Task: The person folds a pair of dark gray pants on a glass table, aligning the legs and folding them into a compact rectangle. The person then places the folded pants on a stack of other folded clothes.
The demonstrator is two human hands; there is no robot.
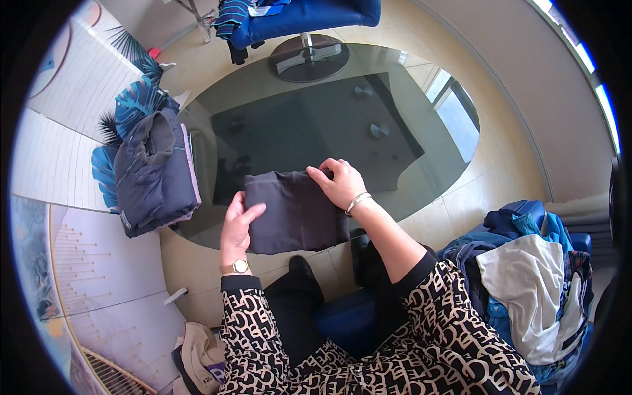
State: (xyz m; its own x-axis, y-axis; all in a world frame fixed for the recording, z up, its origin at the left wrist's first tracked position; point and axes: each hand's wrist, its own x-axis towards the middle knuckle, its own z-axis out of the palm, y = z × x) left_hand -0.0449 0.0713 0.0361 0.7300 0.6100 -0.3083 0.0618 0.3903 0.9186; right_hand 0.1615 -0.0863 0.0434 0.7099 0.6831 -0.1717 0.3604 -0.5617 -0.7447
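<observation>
A dark grey garment (296, 212), folded into a compact rectangle, is between my two hands at the near edge of the oval glass table (306, 123). My left hand (239, 224) grips its left edge, thumb on top and fingers behind. At its upper right corner, my right hand (339, 182) pinches the cloth between thumb and fingers. To the left lies a stack of folded clothes (158, 173), with a dark collared garment on top and a pink one under it.
A heap of loose clothes (523, 291) with a white piece on top covers a blue seat at the right. Beyond the table stands a blue chair (306, 22) with striped cloth on it. A beige cloth item (200, 353) lies at the lower left.
</observation>
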